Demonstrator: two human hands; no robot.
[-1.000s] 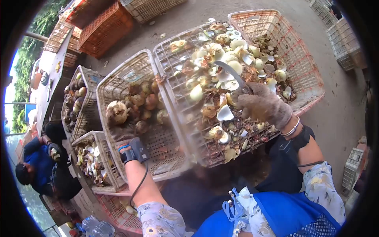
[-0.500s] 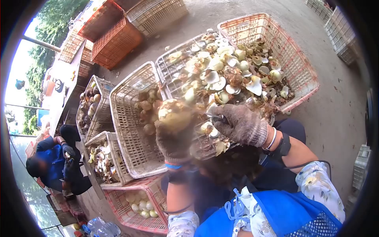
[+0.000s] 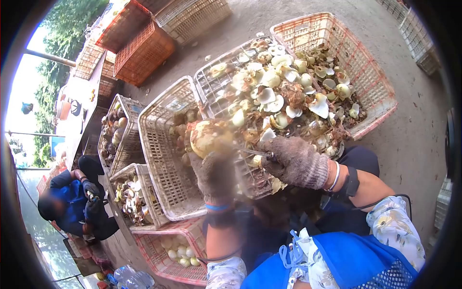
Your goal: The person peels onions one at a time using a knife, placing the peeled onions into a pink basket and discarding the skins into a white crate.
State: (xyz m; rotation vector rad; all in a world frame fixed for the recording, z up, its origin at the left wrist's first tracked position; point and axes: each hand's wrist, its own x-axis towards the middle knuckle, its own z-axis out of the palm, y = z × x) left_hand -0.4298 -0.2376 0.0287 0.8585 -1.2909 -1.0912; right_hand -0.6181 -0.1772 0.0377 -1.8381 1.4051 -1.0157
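My left hand (image 3: pixel 215 176), in a brown knit glove and blurred by motion, grips a large onion (image 3: pixel 208 138) over the edge of the white crate (image 3: pixel 159 144). My gloved right hand (image 3: pixel 297 163) is closed around a small knife (image 3: pixel 254 152), its thin blade pointing left toward the onion with a gap between. Onion peels and cut pieces (image 3: pixel 281 89) are heaped on a white gridded crate surface (image 3: pixel 211 91) in front of my hands. More onions (image 3: pixel 180 130) lie inside the white crate, partly hidden by the held one.
A pinkish crate (image 3: pixel 375 91) holding peel scraps stands at the right. Peeled onions (image 3: pixel 183 253) sit in a crate below left. Crates of onions (image 3: pixel 113 127) and peels (image 3: pixel 130 202) stand farther left, beside a seated person in blue (image 3: pixel 70 204). Orange crates (image 3: pixel 144 53) are behind.
My left hand has carried the onion slightly left, away from the knife. My right hand has dropped a little, and the blade now shows clearly. The whole view has shifted slightly.
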